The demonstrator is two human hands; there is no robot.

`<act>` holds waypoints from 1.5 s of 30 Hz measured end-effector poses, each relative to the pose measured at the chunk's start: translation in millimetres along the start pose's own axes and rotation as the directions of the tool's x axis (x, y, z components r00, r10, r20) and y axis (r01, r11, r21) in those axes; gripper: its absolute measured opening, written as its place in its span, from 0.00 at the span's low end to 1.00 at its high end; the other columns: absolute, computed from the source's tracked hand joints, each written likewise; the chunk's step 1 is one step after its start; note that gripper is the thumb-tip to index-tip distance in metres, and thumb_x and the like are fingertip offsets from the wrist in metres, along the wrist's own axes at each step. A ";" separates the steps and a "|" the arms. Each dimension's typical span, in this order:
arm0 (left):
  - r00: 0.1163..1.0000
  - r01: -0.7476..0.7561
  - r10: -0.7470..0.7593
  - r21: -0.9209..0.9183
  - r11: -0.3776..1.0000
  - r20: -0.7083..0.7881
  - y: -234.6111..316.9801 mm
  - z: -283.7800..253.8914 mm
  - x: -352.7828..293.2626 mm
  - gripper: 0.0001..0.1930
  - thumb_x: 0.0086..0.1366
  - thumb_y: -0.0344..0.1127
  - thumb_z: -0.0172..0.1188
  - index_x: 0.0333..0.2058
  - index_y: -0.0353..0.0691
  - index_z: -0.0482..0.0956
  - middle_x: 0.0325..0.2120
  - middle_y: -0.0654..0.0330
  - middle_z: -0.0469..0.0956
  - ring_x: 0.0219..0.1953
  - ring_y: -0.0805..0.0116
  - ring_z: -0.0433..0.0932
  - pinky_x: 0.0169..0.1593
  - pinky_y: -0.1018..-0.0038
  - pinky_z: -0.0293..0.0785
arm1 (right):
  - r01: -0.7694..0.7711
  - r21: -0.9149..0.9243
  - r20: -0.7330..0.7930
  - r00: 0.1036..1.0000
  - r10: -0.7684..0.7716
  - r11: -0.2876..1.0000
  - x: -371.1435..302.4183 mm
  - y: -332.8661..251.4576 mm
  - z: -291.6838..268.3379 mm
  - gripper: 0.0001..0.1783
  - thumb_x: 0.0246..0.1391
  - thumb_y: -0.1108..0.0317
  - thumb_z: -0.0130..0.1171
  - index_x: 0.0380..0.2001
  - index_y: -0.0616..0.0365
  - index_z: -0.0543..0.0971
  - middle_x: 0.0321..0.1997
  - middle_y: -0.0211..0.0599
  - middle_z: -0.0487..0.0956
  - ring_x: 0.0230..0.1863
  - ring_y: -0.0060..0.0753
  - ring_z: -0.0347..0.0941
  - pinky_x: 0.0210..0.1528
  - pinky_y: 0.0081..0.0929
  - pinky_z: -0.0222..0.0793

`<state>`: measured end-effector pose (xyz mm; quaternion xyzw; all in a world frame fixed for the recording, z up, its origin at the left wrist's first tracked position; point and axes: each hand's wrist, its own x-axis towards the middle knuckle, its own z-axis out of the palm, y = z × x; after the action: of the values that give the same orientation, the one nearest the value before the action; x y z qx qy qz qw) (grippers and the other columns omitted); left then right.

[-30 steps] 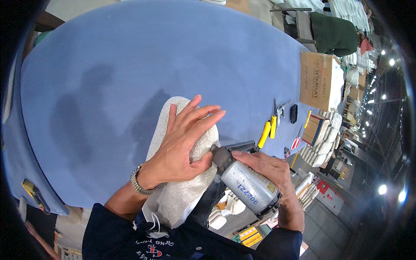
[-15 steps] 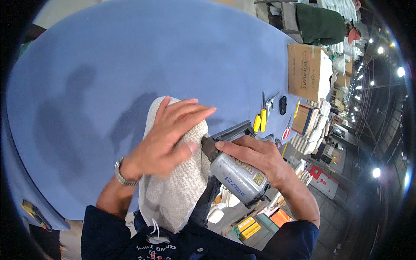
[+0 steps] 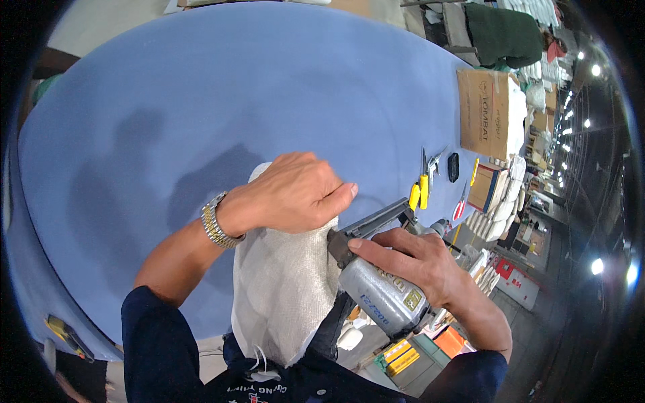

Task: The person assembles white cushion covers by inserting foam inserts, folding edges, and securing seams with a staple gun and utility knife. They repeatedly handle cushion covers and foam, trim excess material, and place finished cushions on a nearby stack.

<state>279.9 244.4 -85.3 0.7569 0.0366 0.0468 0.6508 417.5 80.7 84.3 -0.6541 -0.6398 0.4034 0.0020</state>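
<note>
A rounded pad covered in beige woven fabric [image 3: 285, 282] stands between my body and the blue table, a white cord hanging near its lower end. My left hand [image 3: 292, 191], wearing a wristwatch, lies over the pad's far end. Its fingers curl down around the edge with their tips hidden, and the thumb points right. In my right hand [image 3: 420, 262] is a silver and black pneumatic staple gun [image 3: 383, 295]. The gun's nose meets the right edge of the pad, with my thumb lying near its dark head.
On the blue table [image 3: 322, 87], yellow-handled screwdrivers [image 3: 423, 191], pliers [image 3: 433, 163], a black object [image 3: 453, 166] and red-handled scissors [image 3: 459, 209] lie at right. A cardboard box [image 3: 484, 114] stands behind them. A yellow-black cutter [image 3: 67, 336] is at lower left. Another person [image 3: 504, 33] is at far right.
My left hand has gone from flat, spread fingers above the pad to curling over its far end. The staple gun stays at the pad's right edge. The whole view has shifted slightly.
</note>
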 end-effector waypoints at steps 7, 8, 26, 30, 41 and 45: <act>1.000 0.004 -0.007 -0.125 0.992 -0.023 -1.0 1.4 -1.9 0.29 0.71 0.42 0.50 0.09 0.36 0.70 0.05 0.50 0.61 0.07 0.53 0.58 0.19 0.58 0.55 | 0.025 0.123 -0.054 0.998 -0.018 0.992 11.8 7.5 4.5 0.34 0.51 0.68 0.62 0.64 0.41 0.76 0.43 0.34 0.80 0.34 0.34 0.83 0.29 0.33 0.81; 1.000 -0.006 0.002 -0.114 0.993 -0.028 -2.0 2.4 -1.3 0.29 0.71 0.42 0.50 0.09 0.36 0.70 0.05 0.51 0.61 0.07 0.55 0.57 0.18 0.59 0.54 | 0.013 0.112 -0.039 0.999 -0.008 0.994 12.8 5.3 1.9 0.33 0.51 0.68 0.63 0.63 0.41 0.76 0.43 0.33 0.80 0.34 0.33 0.83 0.29 0.33 0.81; 0.980 0.200 -0.194 -0.187 0.962 0.054 -6.3 -21.3 -16.7 0.32 0.76 0.53 0.46 0.21 0.35 0.85 0.10 0.55 0.72 0.16 0.66 0.71 0.27 0.63 0.66 | 0.074 0.232 -0.179 0.983 -0.032 0.970 22.9 -1.7 19.1 0.50 0.33 0.62 0.74 0.67 0.43 0.72 0.50 0.39 0.78 0.47 0.49 0.80 0.43 0.43 0.79; 0.917 0.352 -0.382 -0.212 0.912 -0.117 15.0 -24.7 -47.3 0.32 0.79 0.55 0.43 0.32 0.34 0.88 0.22 0.55 0.81 0.27 0.71 0.76 0.37 0.69 0.74 | 0.183 0.275 -0.420 0.906 -0.054 0.944 -8.6 -7.7 41.9 0.47 0.33 0.60 0.75 0.64 0.48 0.76 0.57 0.42 0.79 0.54 0.48 0.80 0.52 0.36 0.77; 0.693 0.601 -0.472 0.073 0.796 -0.545 86.9 15.3 -102.3 0.36 0.63 0.47 0.61 0.62 0.24 0.69 0.47 0.35 0.81 0.52 0.40 0.81 0.57 0.58 0.76 | -0.237 0.211 -0.719 0.619 0.315 0.948 -11.5 84.7 161.1 0.29 0.53 0.65 0.69 0.60 0.51 0.78 0.65 0.51 0.74 0.66 0.56 0.69 0.66 0.41 0.68; 0.732 0.442 -0.309 0.079 0.893 -0.607 121.3 23.1 -129.9 0.31 0.62 0.41 0.59 0.60 0.27 0.73 0.47 0.37 0.82 0.53 0.43 0.82 0.57 0.60 0.75 | 0.168 0.426 -0.812 0.504 0.294 0.889 -4.4 13.7 138.2 0.23 0.62 0.62 0.63 0.58 0.56 0.79 0.65 0.51 0.76 0.66 0.52 0.72 0.68 0.41 0.64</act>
<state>153.0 188.4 28.2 0.7493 0.3907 0.1371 0.5169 356.3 3.5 -13.7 -0.7704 -0.4150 0.1609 0.4565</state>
